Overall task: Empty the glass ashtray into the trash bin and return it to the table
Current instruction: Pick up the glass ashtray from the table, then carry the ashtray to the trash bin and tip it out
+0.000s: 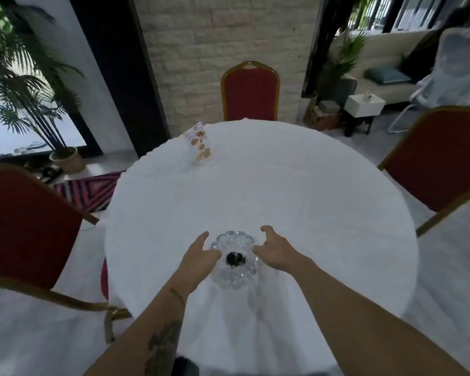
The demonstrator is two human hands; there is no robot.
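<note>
A clear glass ashtray (234,260) with a scalloped rim rests near the front edge of the round table (296,191), which is draped in a white cloth. A dark clump of ash lies in its middle. My left hand (200,256) is at the ashtray's left side, fingers spread, its thumb at or over the rim. My right hand (276,249) is just right of the ashtray, fingers curled apart, not clearly touching it. No trash bin is in view.
A small menu card (199,144) stands at the table's far left. Red chairs with gold frames stand at the far side (250,93), left (25,226) and right (440,158). A potted palm (30,85) and a striped rug (90,189) are at left.
</note>
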